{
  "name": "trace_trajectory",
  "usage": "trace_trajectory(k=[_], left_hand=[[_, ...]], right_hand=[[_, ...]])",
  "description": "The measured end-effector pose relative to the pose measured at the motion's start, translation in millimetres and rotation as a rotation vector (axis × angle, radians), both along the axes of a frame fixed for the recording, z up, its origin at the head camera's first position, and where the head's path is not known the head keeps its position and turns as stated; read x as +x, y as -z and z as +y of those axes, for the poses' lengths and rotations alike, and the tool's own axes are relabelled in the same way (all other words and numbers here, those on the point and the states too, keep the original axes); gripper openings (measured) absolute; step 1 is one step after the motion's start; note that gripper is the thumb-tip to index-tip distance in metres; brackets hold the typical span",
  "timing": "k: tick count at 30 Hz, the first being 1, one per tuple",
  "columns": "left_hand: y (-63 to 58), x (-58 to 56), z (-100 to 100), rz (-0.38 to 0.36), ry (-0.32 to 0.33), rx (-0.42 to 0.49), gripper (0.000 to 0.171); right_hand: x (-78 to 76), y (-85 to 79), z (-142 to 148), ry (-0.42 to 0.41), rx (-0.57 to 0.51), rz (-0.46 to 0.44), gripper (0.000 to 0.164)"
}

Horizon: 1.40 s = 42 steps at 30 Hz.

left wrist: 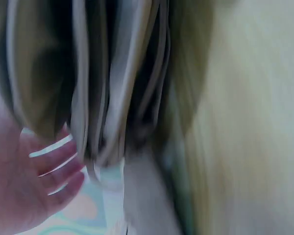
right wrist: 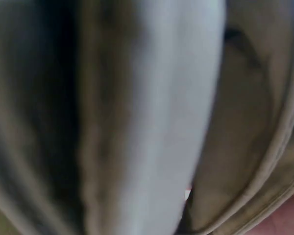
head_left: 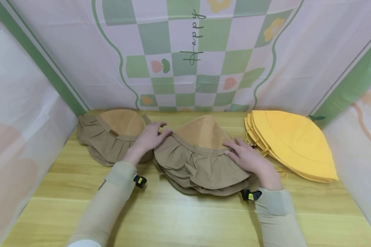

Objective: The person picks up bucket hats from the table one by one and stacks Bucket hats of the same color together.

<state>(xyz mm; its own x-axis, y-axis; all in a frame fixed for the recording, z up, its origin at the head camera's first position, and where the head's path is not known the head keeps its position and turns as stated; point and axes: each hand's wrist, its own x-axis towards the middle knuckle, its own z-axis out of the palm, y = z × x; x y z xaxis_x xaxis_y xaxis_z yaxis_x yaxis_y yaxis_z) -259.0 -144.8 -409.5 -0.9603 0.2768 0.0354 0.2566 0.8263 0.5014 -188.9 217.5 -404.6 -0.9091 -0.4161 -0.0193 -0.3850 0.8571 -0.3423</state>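
A stack of brown bucket hats (head_left: 204, 168) with ruffled brims and a tan woven crown (head_left: 204, 130) lies at the middle of the table. My left hand (head_left: 151, 137) touches its left corner. In the left wrist view, that hand's fingers (left wrist: 59, 166) are spread beside the layered brims (left wrist: 108, 98). On the stack's right side rests my right hand (head_left: 247, 156), its fingers extended over the band. Brown brims (right wrist: 245, 132) fill most of the right wrist view; only a bit of skin shows at its lower right corner.
Another brown hat pile (head_left: 114, 137) with a tan crown and a small label sits at the left, beside my left wrist. At the right lies a stack of yellow hats (head_left: 293, 144) with thin cords. A printed cloth (head_left: 185, 44) stands behind the wooden table (head_left: 173, 226).
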Motion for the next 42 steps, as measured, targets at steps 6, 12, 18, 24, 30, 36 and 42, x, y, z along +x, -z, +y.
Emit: trace_trajectory(k=[6, 12, 18, 24, 30, 36, 42], left_hand=[[-5.7, -4.9, -47, 0.103, -0.176, -0.001, 0.050], [-2.9, -0.1, -80, -0.014, -0.323, -0.181, 0.062], [7.8, 2.0, -96, -0.092, -0.326, -0.268, 0.057], [10.7, 3.6, -109, -0.003, -0.353, -0.206, 0.031], [3.8, 10.0, -122, 0.039, -0.353, -0.089, 0.027], [-6.6, 13.9, -130, 0.098, -0.364, 0.027, 0.031], [-27.6, 20.1, -129, 0.123, -0.351, 0.134, 0.036]], right_hand=[[5.6, -4.7, -6, 0.044, 0.073, -0.125, 0.080], [8.7, -5.8, -17, 0.094, 0.153, -0.138, 0.089], [8.6, -1.1, -20, 0.115, 0.148, -0.150, 0.089], [7.0, 4.2, -22, 0.110, 0.136, -0.135, 0.088], [1.8, 12.0, -23, 0.121, 0.129, -0.125, 0.089], [-4.9, 22.4, -22, 0.151, 0.061, -0.116, 0.090], [-7.7, 24.9, -17, 0.132, 0.029, -0.113, 0.089]])
